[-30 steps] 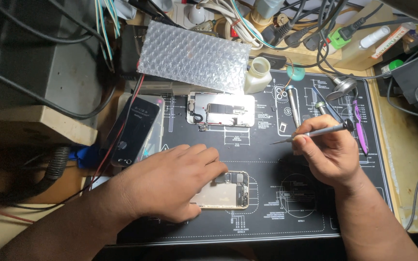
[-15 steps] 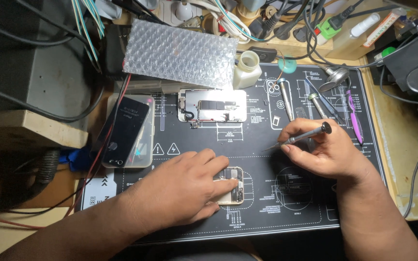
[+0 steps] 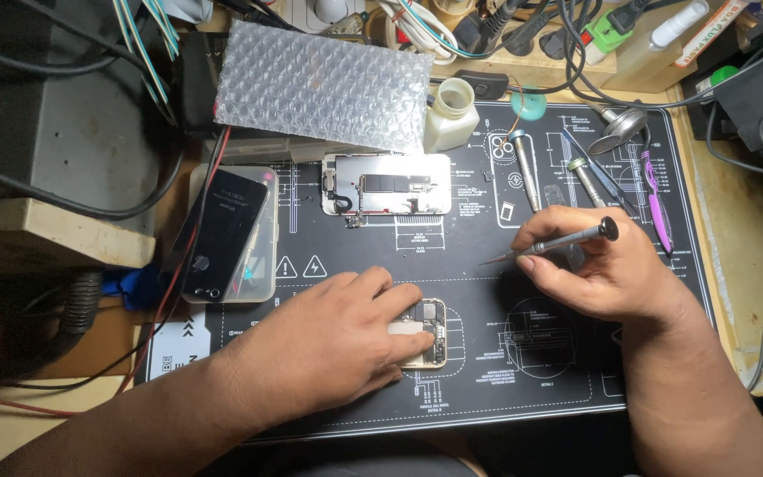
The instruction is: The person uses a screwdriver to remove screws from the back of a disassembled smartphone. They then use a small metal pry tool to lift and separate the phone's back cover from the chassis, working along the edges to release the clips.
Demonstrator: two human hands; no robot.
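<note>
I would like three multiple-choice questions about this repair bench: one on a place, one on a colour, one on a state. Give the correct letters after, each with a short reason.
1. Where does the sheet of bubble wrap lie?
A. at the far edge of the black work mat
B. under the right hand
C. on the dark phone

2. What colour are the tweezers at the right side of the mat?
A. green
B. purple
C. white

3. What is the state of the opened phone body near the left hand?
A. closed, with its screen on
B. wrapped in plastic
C. open, its inner parts showing

Answers:
1. A, it lies beyond the silver phone frame at the top of the mat.
2. B, they are purple beside the metal tools.
3. C, bare inner parts show next to the fingers, while the right hand holds a screwdriver off to the side.
</note>
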